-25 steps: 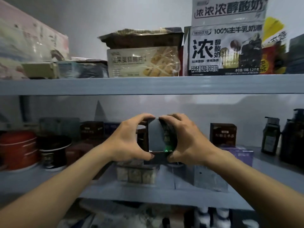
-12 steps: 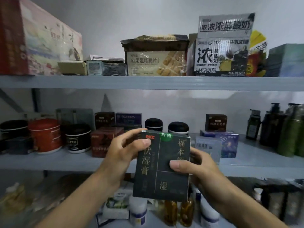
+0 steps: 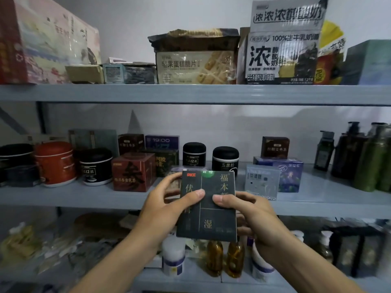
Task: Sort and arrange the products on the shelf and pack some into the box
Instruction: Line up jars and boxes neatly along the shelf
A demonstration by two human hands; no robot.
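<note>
Withdrawn from the middle shelf (image 3: 84, 197), the dark box (image 3: 209, 220) hangs face-on at 6 o'clock of the black jar (image 3: 194, 154), left hand (image 3: 163, 210) and right hand (image 3: 254, 216) clamped on its sides, likely for label reading.

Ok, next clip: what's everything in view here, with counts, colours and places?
shelf rack: one, grey, three levels across the view
yoghurt carton: one, white and black, top level right
red jar: one, red, middle level left
black jars: at least three, black, middle level
pump bottles: several, dark and green, middle level right
amber bottles: two, amber, bottom level centre
dark box: one, grey-green, held before the middle level
left hand: grips the box's left edge
right hand: grips its right edge
</note>
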